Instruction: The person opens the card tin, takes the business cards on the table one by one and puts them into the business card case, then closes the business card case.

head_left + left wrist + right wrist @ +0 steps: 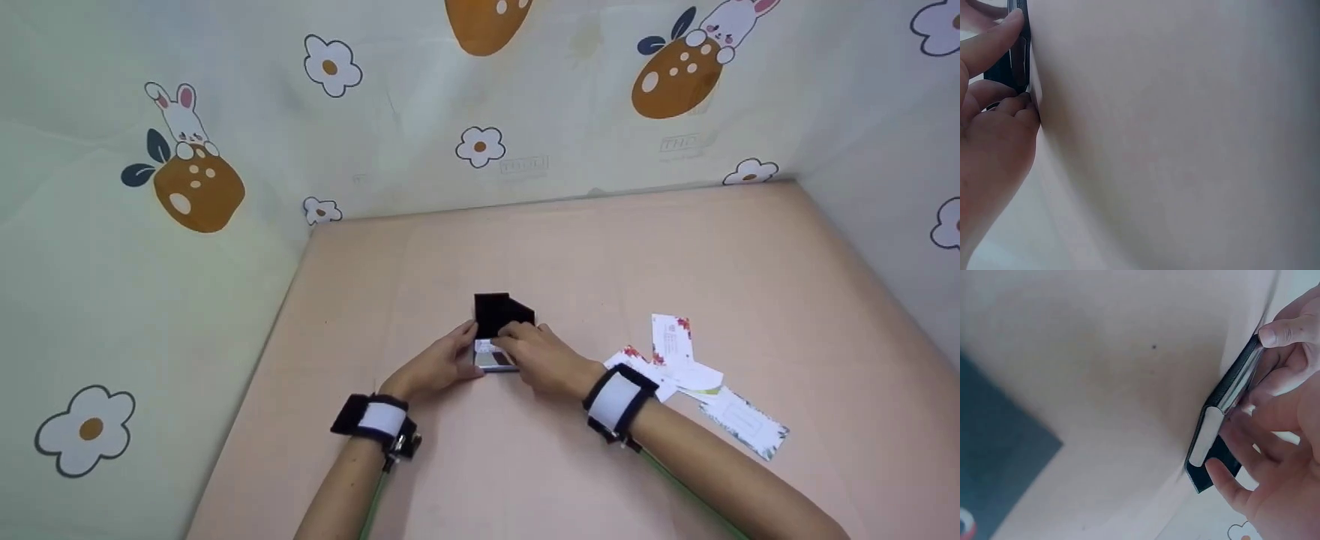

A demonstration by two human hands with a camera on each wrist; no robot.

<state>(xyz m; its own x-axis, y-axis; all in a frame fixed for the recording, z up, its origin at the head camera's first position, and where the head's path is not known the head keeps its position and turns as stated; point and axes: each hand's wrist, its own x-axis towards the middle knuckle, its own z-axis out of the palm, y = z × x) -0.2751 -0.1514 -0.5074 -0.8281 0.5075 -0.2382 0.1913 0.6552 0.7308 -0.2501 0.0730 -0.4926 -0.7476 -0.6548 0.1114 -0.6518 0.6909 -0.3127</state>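
Note:
A black card case point(493, 319) stands on the table with its flap raised at the back. Its silvery inside, holding a pale, patterned card point(491, 356), faces up. My left hand point(437, 367) grips the case's left side, thumb at the near corner and fingers behind. In the left wrist view, the left fingers point(1013, 107) lie low against the case and table. My right hand point(551, 360) reaches over the case's right half, bent fingers in at the card and one finger on the white end panel point(1207, 436). The right fingertips inside are partly hidden.
Several printed cards point(673, 341) with floral borders lie loosely overlapping to the right, partly behind the right wrist strap point(621, 405). One longer card point(744, 424) sits nearest the right forearm. Patterned cloth walls point(405, 150) rise around the pink table point(390, 277).

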